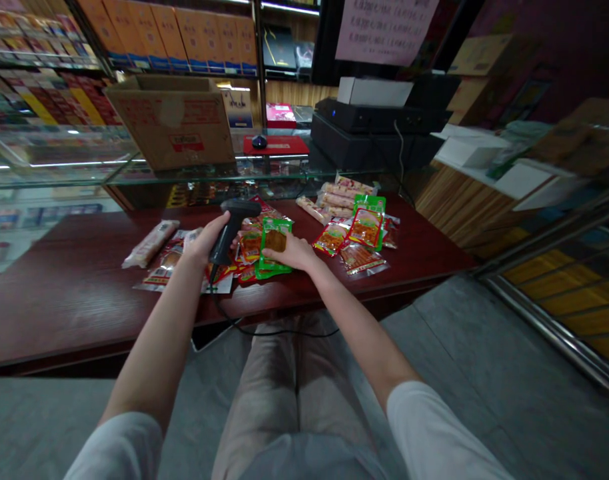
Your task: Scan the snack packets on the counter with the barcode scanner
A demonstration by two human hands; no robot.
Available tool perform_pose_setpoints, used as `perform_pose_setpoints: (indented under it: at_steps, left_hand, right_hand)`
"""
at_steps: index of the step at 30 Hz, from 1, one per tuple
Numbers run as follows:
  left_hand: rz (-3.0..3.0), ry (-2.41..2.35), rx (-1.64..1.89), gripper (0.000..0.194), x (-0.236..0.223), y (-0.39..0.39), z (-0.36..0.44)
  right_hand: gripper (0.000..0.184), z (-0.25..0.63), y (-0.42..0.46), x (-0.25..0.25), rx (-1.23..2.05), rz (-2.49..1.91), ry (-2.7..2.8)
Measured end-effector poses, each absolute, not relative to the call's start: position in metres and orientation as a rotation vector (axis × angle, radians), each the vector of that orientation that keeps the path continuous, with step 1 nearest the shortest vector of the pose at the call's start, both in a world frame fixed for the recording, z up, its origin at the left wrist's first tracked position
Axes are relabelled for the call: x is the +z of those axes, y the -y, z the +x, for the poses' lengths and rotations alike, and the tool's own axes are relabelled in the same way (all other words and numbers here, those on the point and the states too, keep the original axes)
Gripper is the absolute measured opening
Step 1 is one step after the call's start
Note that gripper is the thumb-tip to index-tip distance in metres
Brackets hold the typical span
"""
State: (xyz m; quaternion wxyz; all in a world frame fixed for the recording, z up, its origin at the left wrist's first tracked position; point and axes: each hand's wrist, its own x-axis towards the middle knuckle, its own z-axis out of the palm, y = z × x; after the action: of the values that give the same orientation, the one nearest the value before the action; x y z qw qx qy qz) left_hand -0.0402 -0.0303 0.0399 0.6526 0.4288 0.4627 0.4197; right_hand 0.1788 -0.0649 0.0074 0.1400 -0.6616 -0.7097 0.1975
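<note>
My left hand [204,240] is wrapped round the grip of a black barcode scanner [227,233], its head facing right and its cable hanging off the table's front edge. My right hand [295,253] grips a green-edged snack packet [275,241] with a brown piece showing inside, just right of the scanner. Under and around both hands lies a pile of red and green snack packets [249,247]. Farther left rests a long pale wrapped snack [151,244]. To the right of my right hand sits another heap of snack packets [367,228], with several pale wrapped sticks [337,199] behind it.
A dark red wooden table [84,287] carries everything. Behind it stands a glass counter [269,168] with an open cardboard box [179,130], a computer mouse [259,141] on a red mat, and black till equipment [374,137]. A metal railing [549,327] is at the right.
</note>
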Motion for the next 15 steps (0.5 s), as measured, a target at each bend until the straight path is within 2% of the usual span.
perform_pose_setpoints:
  at_steps: [3,6,11,15]
  left_hand:
    - [0.947,-1.030,0.966,0.046,0.036,0.032,-0.040]
    - [0.935,-1.022,0.987,0.049,0.035,0.035,-0.039]
    - [0.947,-0.976,0.986,0.047,0.038,0.038,-0.038]
    - [0.986,-0.986,0.993,0.042,0.046,0.039,-0.030]
  right_hand:
    - [0.093,0.164,0.069,0.012,0.437,-2.002,2.153]
    - [0.078,0.165,0.061,0.013,0.469,-1.989,2.166]
    - [0.037,0.205,0.040,0.009,0.910,-1.695,1.635]
    - [0.024,0.241,0.030,0.009,1.201,-1.199,1.058]
